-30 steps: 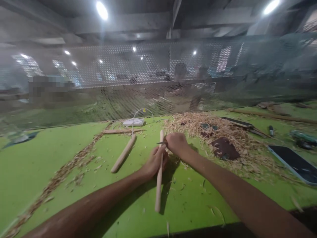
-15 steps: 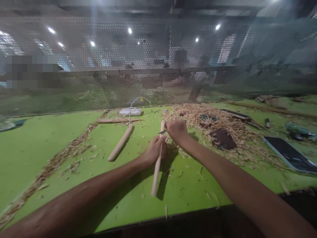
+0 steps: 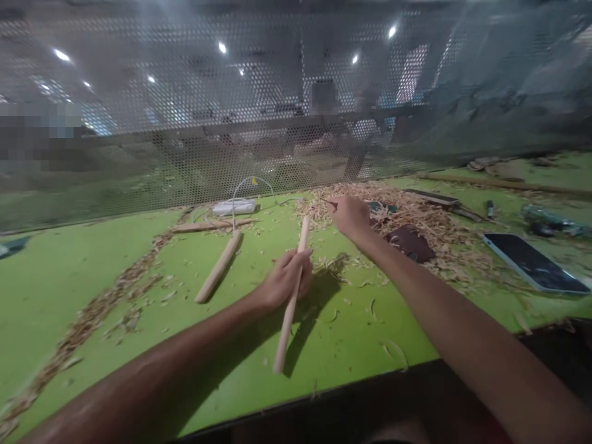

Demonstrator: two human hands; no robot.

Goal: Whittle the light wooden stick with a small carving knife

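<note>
1. Left hand [image 3: 285, 277]: fingers wrapped around the wooden rod [image 3: 287, 324], slanted over the green tabletop [image 3: 250, 345]. Firm grip below the cutting zone protects the fingers.
2. Right hand [image 3: 352, 216]: closed around a small knife [image 3: 329, 202], apart from the rod. Shallow strokes, directed away, suit control.

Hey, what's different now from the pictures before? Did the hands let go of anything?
The right hand and its small blade moved off the stick, away to the right, toward the wood shavings. The stick slants a bit more. Nothing was let go: the left hand still grips the stick. The other stick and big phone stayed put.
</note>
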